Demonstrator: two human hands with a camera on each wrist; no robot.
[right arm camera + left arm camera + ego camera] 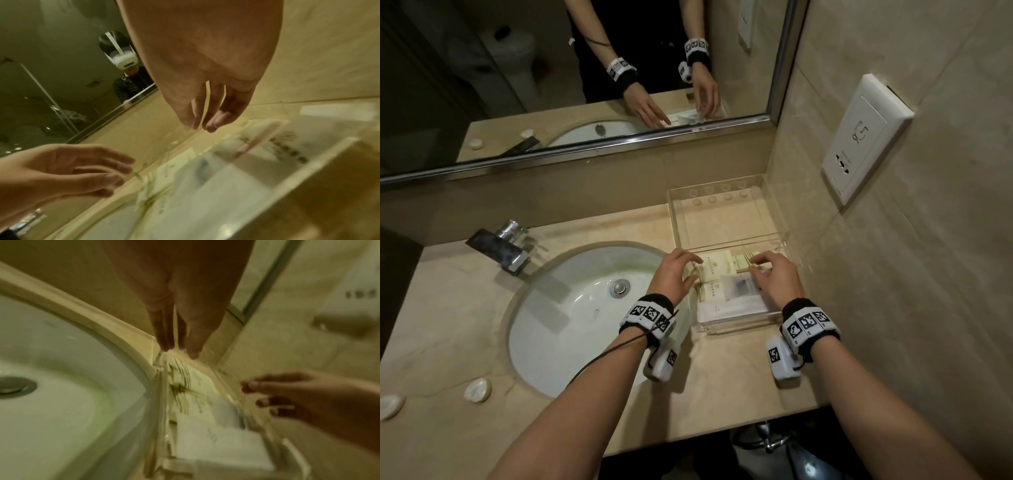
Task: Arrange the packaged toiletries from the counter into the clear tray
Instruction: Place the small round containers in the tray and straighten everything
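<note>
A clear acrylic tray (774,219) stands on the counter to the right of the sink, against the side wall. Its near compartment holds cream packets with green print (714,271), a translucent pouch (740,286) and a white packet (722,310). My left hand (685,270) hovers at the tray's left wall, fingers relaxed over the cream packets (185,386). My right hand (763,265) hangs over the packets on the right side, its fingers loose and gripping nothing. The wrist views are blurred but show both hands, the left hand (179,337) and the right hand (201,116), with fingers pointing down at the packets (185,186).
A white sink basin (571,308) with a chrome faucet (510,246) lies left of the tray. Two small round wrapped soaps (478,390) sit at the counter's front left. A wall socket plate (859,144) is on the right wall, and a mirror (585,85) runs behind the counter.
</note>
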